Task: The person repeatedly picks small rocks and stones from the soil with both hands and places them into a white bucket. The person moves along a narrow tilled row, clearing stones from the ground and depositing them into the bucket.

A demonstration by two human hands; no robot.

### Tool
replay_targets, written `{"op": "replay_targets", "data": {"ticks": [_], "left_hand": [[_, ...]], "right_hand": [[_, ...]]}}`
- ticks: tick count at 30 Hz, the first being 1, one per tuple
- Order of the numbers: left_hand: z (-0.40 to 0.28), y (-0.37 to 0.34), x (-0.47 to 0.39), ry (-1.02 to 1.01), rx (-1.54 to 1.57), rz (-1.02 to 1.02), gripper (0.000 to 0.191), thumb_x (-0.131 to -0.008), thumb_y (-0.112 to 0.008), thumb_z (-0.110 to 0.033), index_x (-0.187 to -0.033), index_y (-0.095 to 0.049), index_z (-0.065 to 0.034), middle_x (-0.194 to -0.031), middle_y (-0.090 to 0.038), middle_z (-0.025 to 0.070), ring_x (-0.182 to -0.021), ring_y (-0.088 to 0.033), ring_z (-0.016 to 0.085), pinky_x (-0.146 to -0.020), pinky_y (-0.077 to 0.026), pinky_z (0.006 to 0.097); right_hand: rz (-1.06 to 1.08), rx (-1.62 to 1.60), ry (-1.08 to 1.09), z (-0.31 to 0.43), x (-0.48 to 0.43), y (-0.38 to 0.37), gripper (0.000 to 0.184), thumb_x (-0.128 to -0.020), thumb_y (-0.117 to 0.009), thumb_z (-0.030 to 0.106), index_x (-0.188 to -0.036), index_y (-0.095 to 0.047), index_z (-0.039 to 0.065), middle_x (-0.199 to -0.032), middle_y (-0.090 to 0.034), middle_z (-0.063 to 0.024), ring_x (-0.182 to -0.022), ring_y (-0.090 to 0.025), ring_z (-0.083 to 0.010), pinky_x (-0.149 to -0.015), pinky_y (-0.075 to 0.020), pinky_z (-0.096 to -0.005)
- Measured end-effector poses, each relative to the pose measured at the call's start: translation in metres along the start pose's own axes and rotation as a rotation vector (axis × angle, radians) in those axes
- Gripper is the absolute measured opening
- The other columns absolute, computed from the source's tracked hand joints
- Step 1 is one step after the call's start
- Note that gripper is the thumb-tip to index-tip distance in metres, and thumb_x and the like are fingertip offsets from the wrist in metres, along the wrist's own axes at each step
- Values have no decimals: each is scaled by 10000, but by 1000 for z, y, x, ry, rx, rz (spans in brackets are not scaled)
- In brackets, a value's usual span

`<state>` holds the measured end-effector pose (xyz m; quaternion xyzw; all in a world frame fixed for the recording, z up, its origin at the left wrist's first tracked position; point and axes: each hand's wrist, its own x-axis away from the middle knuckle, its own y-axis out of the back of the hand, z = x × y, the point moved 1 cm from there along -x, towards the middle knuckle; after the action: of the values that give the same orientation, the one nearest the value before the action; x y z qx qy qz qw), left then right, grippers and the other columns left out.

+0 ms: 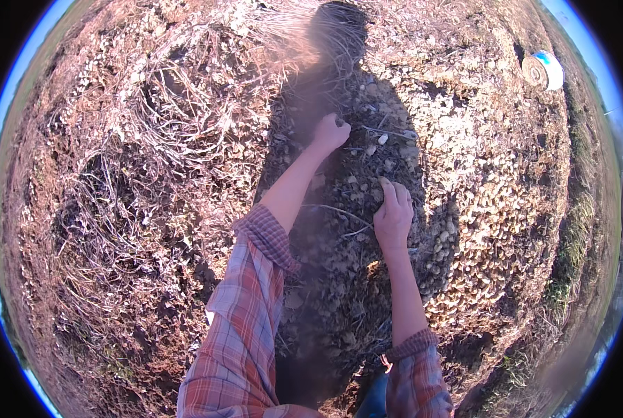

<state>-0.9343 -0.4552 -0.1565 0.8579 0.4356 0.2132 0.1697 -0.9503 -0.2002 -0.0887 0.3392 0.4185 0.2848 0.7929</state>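
Observation:
Both hands are over shaded soil strewn with pods and dry plant bits. My left hand (332, 131) reaches farther out, fingers curled down at the ground; whether something is in them cannot be seen. Just right of it lie a pale pod (382, 139) and a dry stalk (390, 131). My right hand (393, 213) is lower and to the right, its fingers bent and pointing away from me; their tips are close to the ground, and what is under them is hidden. A thin curved stem (343, 211) lies between my forearms.
A large spread of peanut-like pods (492, 224) covers the ground at the right. Heaps of dry vines (186, 115) lie at the left. A white and blue round container (551, 70) lies on its side at the upper right, near a grassy strip (578, 245).

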Motion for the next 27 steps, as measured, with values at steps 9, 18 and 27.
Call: {"op": "replay_targets", "data": {"ticks": [9,18,27], "left_hand": [[-16,28,61,521,865,378,192,-816,-669,-269,-685,-565,-174,-624,-534,-42,-491,-477,85,-433,-334,241],[-45,-24,93,-313,-224,7,256,-779,-639,-270,-949,-735,-104,-842,-715,172,-842,-693,367,-771,-547,457],[-35,10,90,251,612,110,196,-866,-658,-215,-916,-693,-30,-659,-625,24,-587,-598,136,-557,-452,285]], "right_hand": [[3,-66,-6,-42,-98,-29,257,-862,-548,-47,-1091,-630,36,-1118,-573,-202,-942,-623,-417,-793,-512,-475],[254,-18,-124,-78,-103,-61,323,-889,-545,-11,-1202,-521,66,-1158,-558,-194,-952,-613,-411,-792,-509,-481],[209,-1329,-906,-45,-10,48,255,-1032,-495,103,-1275,-525,32,-939,-590,-25,-790,-553,-69,-610,-435,-193]]}}
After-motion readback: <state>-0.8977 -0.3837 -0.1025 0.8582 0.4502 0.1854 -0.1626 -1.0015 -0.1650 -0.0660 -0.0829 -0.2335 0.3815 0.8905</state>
